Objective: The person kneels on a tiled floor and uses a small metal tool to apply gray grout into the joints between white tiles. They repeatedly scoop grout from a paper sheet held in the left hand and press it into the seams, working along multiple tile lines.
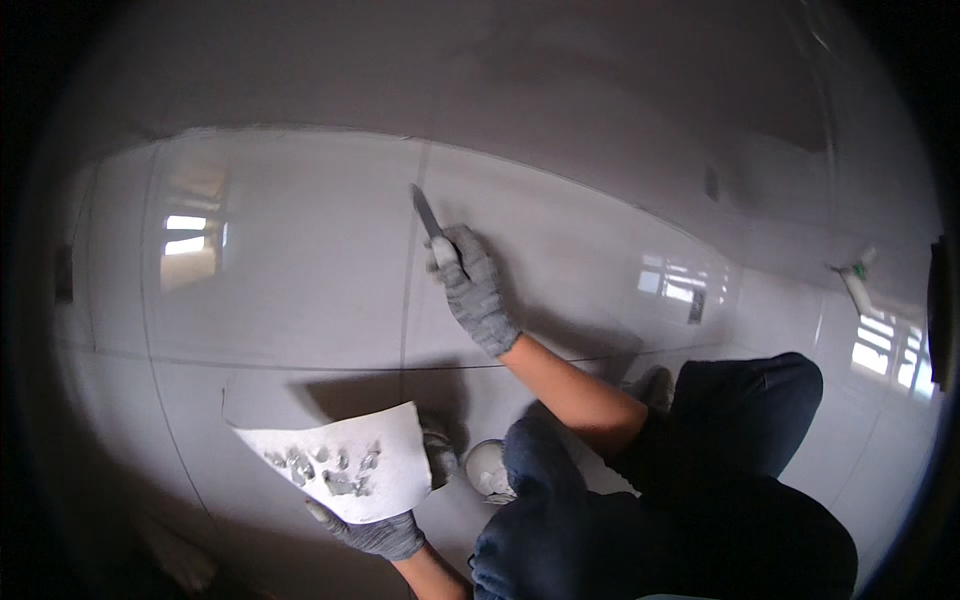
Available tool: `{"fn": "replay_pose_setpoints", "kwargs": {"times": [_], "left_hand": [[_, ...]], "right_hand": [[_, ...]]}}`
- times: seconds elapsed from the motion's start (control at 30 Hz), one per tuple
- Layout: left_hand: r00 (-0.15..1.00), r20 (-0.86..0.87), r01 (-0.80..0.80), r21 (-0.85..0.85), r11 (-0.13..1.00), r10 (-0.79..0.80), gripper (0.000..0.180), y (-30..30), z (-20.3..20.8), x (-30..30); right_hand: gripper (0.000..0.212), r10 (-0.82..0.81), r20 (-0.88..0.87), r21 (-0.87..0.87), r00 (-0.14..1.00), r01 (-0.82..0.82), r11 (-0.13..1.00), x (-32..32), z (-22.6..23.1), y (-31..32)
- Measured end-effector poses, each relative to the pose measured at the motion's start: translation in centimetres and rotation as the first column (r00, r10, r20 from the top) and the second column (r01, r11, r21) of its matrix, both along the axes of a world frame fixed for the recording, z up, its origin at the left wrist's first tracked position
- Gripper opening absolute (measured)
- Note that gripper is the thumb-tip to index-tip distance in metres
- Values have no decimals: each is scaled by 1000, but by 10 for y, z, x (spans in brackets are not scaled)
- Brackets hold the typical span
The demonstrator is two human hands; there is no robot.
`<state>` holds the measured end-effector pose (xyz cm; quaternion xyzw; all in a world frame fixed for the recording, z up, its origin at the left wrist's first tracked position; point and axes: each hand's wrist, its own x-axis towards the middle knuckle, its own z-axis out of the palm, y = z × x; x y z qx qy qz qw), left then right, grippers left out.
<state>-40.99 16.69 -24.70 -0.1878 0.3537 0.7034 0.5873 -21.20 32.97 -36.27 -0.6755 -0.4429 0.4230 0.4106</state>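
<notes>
My right hand (474,285), in a grey knit glove, is closed around the pale handle of a narrow-bladed putty knife (427,211). Its dark blade points away from me, the tip at a seam between two glossy white tiles (300,250). Low on the left, my gloved left hand (378,534) grips the near edge of a white sheet (390,430); some of its fingers are hidden beneath. Several dabs and smears of grey paste (345,484) lie on top of the sheet.
A round tub (487,462) with whitish contents stands beside my bent knee (545,450). At the right, a white pipe-like piece (857,290) with a bit of green sticks out. Thin dark seams divide the tiles, and window reflections (187,235) shine on them.
</notes>
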Motion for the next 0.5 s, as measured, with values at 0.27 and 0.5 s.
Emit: {"fn": "replay_pose_setpoints", "kwargs": {"times": [0.27,0.5], "left_hand": [[999,-2,-37,-105,994,37,65,4,3,-2],[977,-51,213,233,949,-207,62,-18,-9,-30]], "right_hand": [[28,-677,-577,-402,457,562,723,120,-20,-59],[28,-605,-789,-405,108,648,645,144,-36,-60]]}}
